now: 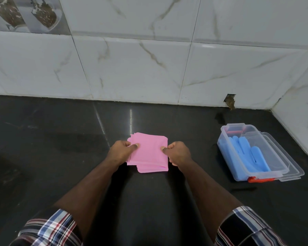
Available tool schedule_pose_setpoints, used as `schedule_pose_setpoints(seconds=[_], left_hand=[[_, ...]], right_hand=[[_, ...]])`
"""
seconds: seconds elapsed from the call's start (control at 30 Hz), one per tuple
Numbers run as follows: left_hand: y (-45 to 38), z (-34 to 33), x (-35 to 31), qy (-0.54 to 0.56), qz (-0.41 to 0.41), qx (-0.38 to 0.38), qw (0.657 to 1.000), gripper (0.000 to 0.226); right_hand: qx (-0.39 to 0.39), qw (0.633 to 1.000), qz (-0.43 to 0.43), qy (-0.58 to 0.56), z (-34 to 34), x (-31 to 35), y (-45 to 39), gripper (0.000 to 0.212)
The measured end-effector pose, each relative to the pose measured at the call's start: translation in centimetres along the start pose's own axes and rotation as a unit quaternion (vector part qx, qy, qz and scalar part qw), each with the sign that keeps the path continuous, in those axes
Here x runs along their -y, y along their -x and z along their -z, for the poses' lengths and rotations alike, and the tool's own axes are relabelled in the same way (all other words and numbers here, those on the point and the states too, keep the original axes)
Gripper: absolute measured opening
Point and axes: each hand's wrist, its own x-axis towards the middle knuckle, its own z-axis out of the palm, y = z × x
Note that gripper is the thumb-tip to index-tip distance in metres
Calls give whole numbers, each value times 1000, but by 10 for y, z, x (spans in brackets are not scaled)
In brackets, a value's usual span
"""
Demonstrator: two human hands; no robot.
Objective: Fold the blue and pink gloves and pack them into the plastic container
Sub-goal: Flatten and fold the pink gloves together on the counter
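Observation:
The pink gloves [148, 153] are folded into a flat square stack at the middle of the black counter. My left hand [122, 152] pinches the stack's left edge, thumb on top. My right hand [178, 153] pinches its right edge the same way. Whether the stack rests on the counter or is lifted slightly I cannot tell. To the right stands the clear plastic container [228, 153], open, with the blue gloves [249, 155] lying inside it, fingers pointing toward the wall.
The container's clear lid [288, 166] lies under or beside it on its right side, and a red clasp [260, 179] shows at its near end. White marble-patterned wall tiles [149, 68] close off the counter [60, 148] at the back and right.

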Motion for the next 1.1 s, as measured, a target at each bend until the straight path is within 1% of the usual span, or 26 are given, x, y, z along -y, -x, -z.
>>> schedule_pose_setpoints(seconds=[0.13,0.27,0.37,0.43,0.5,0.57,0.63,0.67,0.73,0.83,0.97,1.1], left_hand=[[0,1,2,-17,-3,-4,1000,27],[-3,1,2,-7,13,-3,1000,26],[-2,0,-1,0,26,-5,1000,26],[-2,-1,-3,4,32,-7,999,27],[-3,-1,-4,8,34,-10,999,27],[-3,-1,-4,12,33,-14,999,28],[-2,-2,-4,10,27,-16,999,32],[-2,-2,-3,9,24,-16,1000,33],[-1,-1,-3,9,22,-19,1000,34],[2,-2,-5,5,16,-29,999,36],[6,-1,-10,-53,-11,-78,995,26],[1,2,-8,-97,-7,-86,992,35]], right_hand=[[-3,1000,7,12,0,0,0,39],[0,1000,5,22,0,1,0,41],[1,998,10,65,0,2,2,41],[8,998,8,66,-1,4,2,42],[27,1000,0,4,-2,8,1,39],[64,992,-11,-111,-1,12,0,35],[123,966,-41,-223,3,14,4,31],[143,955,-53,-256,4,15,6,28],[143,949,-62,-276,3,11,10,27],[105,955,-67,-270,-3,6,10,27],[92,956,-70,-270,-8,6,7,29],[84,960,-72,-256,-10,8,6,34]])
